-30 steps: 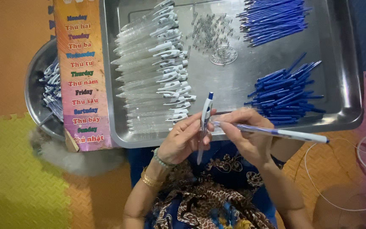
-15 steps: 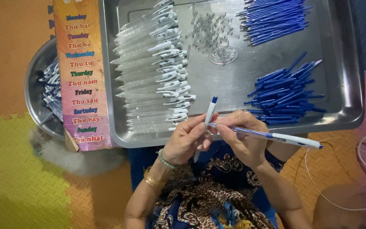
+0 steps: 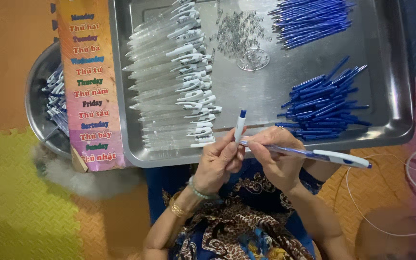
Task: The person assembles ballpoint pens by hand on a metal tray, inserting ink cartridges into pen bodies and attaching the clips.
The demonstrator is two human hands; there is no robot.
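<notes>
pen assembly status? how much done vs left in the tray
Done: a round bowl at left holds what look like finished pens. In hand: left hand holds a white clip piece, right hand a pen. Left: many clear barrels, springs and blue refills in the metal tray.

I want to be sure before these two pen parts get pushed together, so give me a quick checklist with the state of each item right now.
1. Left hand grips the upright white pen piece: ok.
2. Right hand holds the long pen barrel: ok.
3. The two parts meet between the fingertips: cannot tell, fingers cover the joint.
4. Spring fitted inside: cannot tell.
5. Steel tray within reach with clear barrels, springs and blue refills: ok.
</notes>
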